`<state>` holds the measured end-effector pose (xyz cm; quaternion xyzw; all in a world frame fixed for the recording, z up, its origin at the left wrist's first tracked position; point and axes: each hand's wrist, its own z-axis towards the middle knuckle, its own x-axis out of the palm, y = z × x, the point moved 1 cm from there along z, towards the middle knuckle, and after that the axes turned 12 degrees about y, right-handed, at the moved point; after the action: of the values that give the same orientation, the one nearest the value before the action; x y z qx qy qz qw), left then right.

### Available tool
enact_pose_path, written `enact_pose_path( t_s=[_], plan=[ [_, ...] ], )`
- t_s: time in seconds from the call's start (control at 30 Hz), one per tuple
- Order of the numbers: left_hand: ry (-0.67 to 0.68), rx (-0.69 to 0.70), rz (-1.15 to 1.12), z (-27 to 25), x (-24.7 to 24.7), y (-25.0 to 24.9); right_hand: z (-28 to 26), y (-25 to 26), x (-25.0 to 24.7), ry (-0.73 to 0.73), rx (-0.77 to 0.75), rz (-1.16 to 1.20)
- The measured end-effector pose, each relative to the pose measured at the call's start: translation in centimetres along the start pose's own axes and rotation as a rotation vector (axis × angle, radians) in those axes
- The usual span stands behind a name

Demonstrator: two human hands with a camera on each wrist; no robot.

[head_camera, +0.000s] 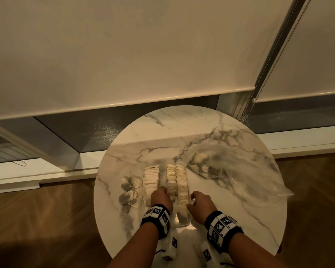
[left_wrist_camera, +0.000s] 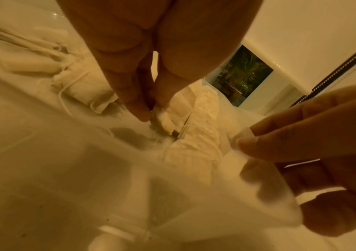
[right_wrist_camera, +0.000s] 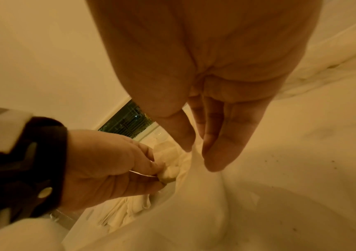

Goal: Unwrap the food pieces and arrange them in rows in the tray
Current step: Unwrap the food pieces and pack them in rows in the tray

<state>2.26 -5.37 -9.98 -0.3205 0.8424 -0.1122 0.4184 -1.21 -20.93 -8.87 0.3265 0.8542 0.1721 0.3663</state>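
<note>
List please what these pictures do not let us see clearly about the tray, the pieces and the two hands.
- Near end of the middle row: head view, the left hand covers it.
- Near wall of the tray: left wrist view, blurred.
- Contents of the plastic bag: head view, too small and crumpled.
- What the right hand touches: right wrist view, unclear.

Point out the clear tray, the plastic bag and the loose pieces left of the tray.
clear tray (head_camera: 184,222), head view, its near right corner rim.
plastic bag (head_camera: 238,171), head view, its crumpled middle.
loose pieces (head_camera: 128,190), head view, middle of the pile on the table.
</note>
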Motion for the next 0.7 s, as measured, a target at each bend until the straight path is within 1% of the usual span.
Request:
enact_pose_path(
  t_s=[0.1, 0.2, 0.47, 0.7],
  plan=[
    [0.021, -0.017, 0.014, 0.45, 0.19, -0.06, 0.05, -0.02, -0.12, 0.008, -0.013, -0.017],
    [0.013, -0.019, 0.013, 0.81, 0.26, -0.25, 0.07, -0.07, -0.15, 0.008, -0.013, -0.026],
    [-0.027, -0.045, -0.097, 0.77, 0.23, -0.39, 0.10, -0.25, -0.14, 0.010, -0.016, -0.020],
    [0.027, -0.017, -0.074, 0.67, 0.13, -0.89, 0.01, -0.13, -0.15, 0.007, -0.010, -0.014]
  ],
)
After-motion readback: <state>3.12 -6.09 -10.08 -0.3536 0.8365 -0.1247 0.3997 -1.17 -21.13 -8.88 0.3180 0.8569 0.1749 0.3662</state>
